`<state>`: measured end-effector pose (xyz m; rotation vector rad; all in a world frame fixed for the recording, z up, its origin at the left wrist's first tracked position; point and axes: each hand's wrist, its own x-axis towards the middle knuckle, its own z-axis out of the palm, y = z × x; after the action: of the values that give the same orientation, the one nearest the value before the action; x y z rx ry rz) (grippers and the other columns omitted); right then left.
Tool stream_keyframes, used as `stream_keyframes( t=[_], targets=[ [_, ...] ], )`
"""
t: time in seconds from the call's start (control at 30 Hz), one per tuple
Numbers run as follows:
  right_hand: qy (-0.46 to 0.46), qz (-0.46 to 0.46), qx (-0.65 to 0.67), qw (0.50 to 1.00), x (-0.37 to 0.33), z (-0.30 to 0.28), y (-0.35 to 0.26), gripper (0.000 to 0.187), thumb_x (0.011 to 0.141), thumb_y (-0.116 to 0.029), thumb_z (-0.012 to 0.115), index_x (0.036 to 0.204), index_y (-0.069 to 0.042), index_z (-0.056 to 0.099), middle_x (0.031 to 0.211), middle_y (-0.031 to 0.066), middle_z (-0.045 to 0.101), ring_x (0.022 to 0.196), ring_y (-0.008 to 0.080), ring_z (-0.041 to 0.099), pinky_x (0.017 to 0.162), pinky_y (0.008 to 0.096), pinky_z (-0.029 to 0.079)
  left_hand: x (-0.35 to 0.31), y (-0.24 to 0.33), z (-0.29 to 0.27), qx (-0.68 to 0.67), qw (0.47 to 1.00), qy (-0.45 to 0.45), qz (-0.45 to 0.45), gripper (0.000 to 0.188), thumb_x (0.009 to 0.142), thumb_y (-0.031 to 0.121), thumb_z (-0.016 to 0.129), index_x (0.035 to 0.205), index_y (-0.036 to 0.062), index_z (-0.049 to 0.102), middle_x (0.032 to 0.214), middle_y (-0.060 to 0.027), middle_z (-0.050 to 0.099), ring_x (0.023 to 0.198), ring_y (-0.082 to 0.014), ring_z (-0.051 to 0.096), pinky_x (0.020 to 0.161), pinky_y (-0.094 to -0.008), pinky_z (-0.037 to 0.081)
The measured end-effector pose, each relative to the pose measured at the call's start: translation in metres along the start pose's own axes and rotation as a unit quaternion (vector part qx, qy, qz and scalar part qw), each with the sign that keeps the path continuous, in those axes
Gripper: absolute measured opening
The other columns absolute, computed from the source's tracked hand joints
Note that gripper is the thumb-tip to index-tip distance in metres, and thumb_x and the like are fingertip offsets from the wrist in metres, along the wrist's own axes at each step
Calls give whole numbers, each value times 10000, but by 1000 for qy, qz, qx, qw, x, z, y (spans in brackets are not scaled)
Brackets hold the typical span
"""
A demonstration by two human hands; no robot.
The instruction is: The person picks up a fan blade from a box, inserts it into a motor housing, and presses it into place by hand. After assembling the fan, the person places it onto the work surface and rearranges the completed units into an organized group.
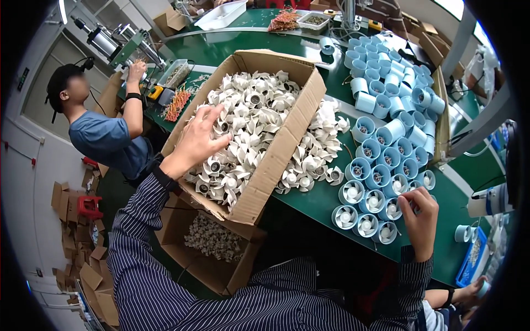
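Observation:
My left hand (200, 138) reaches over a tilted cardboard box (279, 165) heaped with white fan impellers (251, 118). Its fingers are spread, the tips at the impellers, and nothing shows in its grasp. At the right, my right hand (420, 220) is held with thumb and fingers drawn together, beside the front rows of light blue cylindrical housings (367, 225). Whether anything small sits between those fingertips cannot be made out. Several front housings have white impellers inside; those behind them show small inner parts and no impeller.
More impellers (314, 143) lie loose on the green table (309, 212) beside the box. Piled blue housings (395, 77) fill the far right. Below the table edge stands another carton (221, 276) of small pale parts. A co-worker (107, 132) works at the left; another person's hand (472, 289) shows lower right.

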<state>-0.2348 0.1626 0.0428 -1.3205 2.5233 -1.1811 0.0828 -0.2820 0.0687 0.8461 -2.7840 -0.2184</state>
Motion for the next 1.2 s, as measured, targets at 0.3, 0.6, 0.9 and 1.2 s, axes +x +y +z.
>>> stream_keyframes(
  t=[0.3,0.6,0.9,1.2],
  targets=[
    [12,-30,25,999,-6,2,-2,63,914,9,788,920,41,733,800,79,633,673,152,571,625,309,441,-3,-7,6,2,995,78,66,605,909,318,787,1478,171,641,1305,-186,615,1062,-387,722,957,-489,579],
    [9,-14,56,998,-12,-1,-7,65,912,5,795,917,42,742,787,95,657,672,179,614,634,314,469,17,-1,10,-46,998,28,10,482,875,265,836,1317,93,750,1268,-195,718,1213,-361,700,1074,-443,541],
    [13,-35,43,998,-16,-7,-8,71,899,10,809,926,36,749,799,99,684,664,181,644,617,308,504,8,-19,-26,-234,965,92,-70,222,900,131,795,1082,9,762,1014,-54,716,871,-128,711,717,-279,553],
    [16,-52,53,997,-22,-13,-35,99,886,6,833,970,5,781,835,81,700,695,169,679,622,290,539,-91,155,-69,-622,780,-8,-67,266,849,118,731,1069,-31,729,1296,-189,661,705,-89,659,630,-231,531]
  ],
)
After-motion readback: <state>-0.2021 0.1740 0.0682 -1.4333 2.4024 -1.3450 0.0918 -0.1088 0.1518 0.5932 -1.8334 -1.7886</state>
